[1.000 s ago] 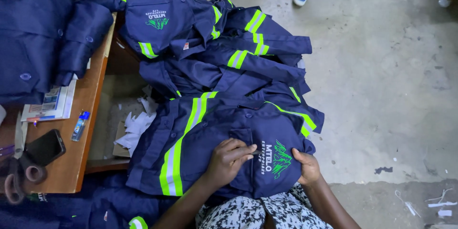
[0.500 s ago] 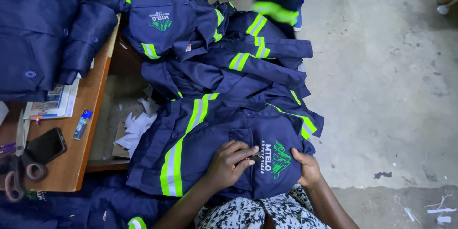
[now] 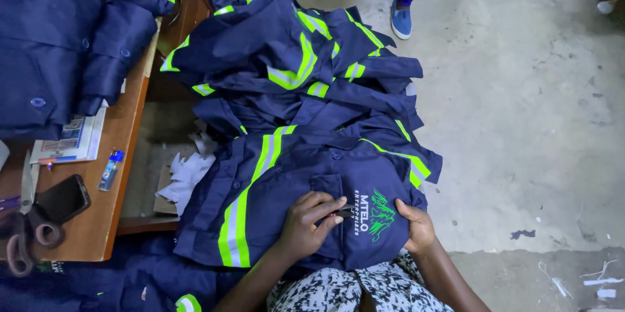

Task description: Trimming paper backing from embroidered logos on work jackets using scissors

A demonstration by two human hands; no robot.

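A navy work shirt (image 3: 293, 175) with lime reflective stripes and a green chest print lies across my lap. My left hand (image 3: 311, 222) rests on its chest pocket with the fingers curled, pinching a small dark tool (image 3: 343, 210) at the pocket's edge. My right hand (image 3: 414, 224) grips the shirt's fabric just right of the green print. Both forearms come up from the bottom edge over my patterned lap (image 3: 364, 289).
A pile of similar navy shirts (image 3: 293, 58) lies on the concrete floor beyond. At left, a wooden table (image 3: 124, 136) carries folded navy garments (image 3: 58, 39), a phone (image 3: 62, 199), scissors (image 3: 26, 234), a blue lighter (image 3: 111, 170) and papers. Another person's blue shoes (image 3: 402, 20) stand at the top.
Another shirt has landed on top of the far pile, covering the printed one. The other person has stepped back. My left hand's fingers have curled from flat onto the pocket.
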